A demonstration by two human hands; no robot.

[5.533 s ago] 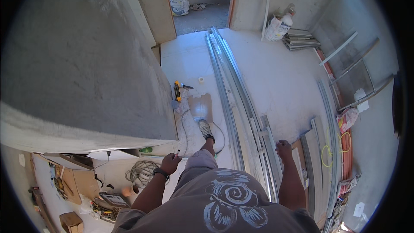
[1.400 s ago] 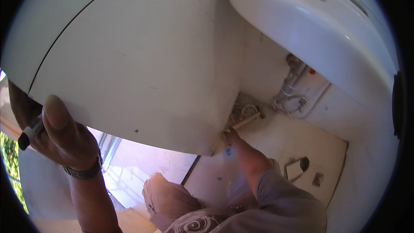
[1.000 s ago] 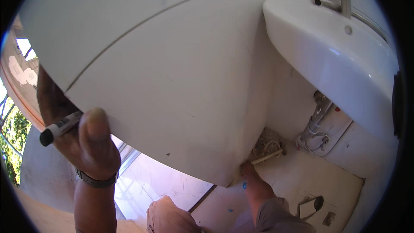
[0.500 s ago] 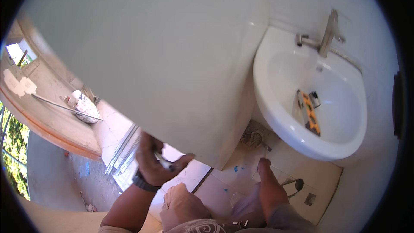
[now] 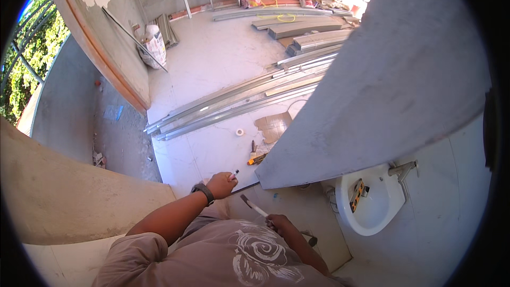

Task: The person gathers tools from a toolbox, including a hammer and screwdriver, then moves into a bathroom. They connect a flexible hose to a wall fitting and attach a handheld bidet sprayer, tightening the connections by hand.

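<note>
My left hand is raised in front of me and closed around a marker pen, whose tip points up toward the lower edge of a grey wall panel. A dark watch sits on that wrist. My right hand is lower, near my chest, and grips a thin flat-bladed tool that slants up to the left. Both hands are just below the panel's bottom corner and do not touch it.
A white washbasin with a tap holds a yellow tool at the lower right. Long metal profiles lie across the floor, with a tape roll, cardboard and an orange-handled tool nearby. A concrete wall stands at left.
The view has swung from the white surface and basin down to the floor. My left hand has dropped from the panel's edge to chest height, marker still in it.
</note>
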